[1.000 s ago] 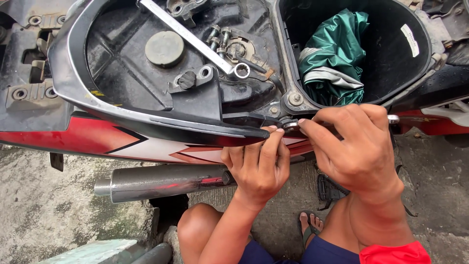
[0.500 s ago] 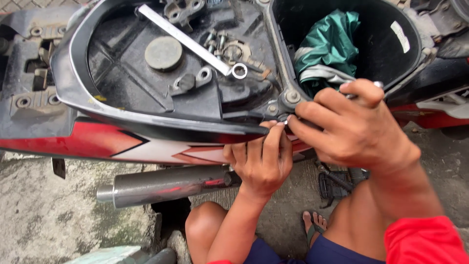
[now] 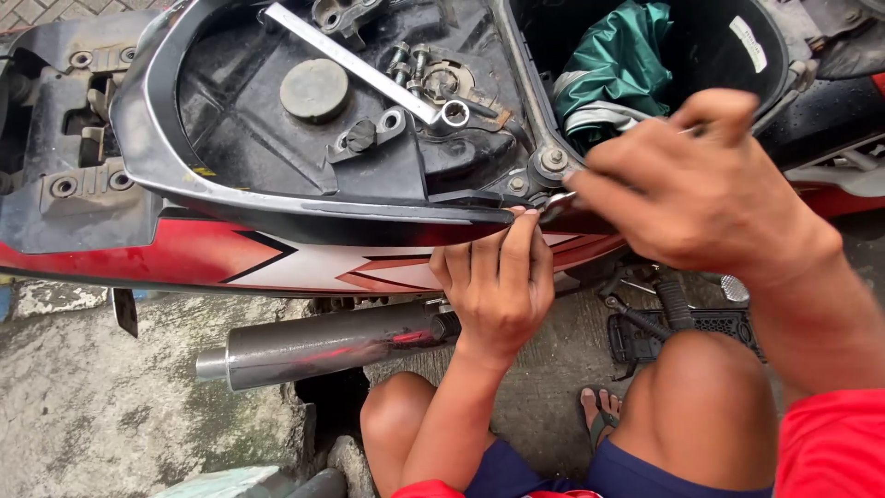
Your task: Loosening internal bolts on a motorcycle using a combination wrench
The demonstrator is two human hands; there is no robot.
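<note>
I squat beside a red, white and black motorcycle with its seat off. My left hand presses flat against the side panel, its fingertips on the panel's upper edge near a bolt on the frame. My right hand is closed around a metal wrench; only the wrench's silver tip shows at my fingertips, right beside the bolt and my left fingers. The rest of the tool is hidden inside my fist.
A long silver spanner lies across the open black tray with a round cap and loose bolts. Green cloth fills the storage well. The exhaust pipe juts out below, above my knees and a black footpeg.
My right hand has swung up and to the right over the bolt area, rotating with the tool. The left hand has stayed pressed on the side panel.
</note>
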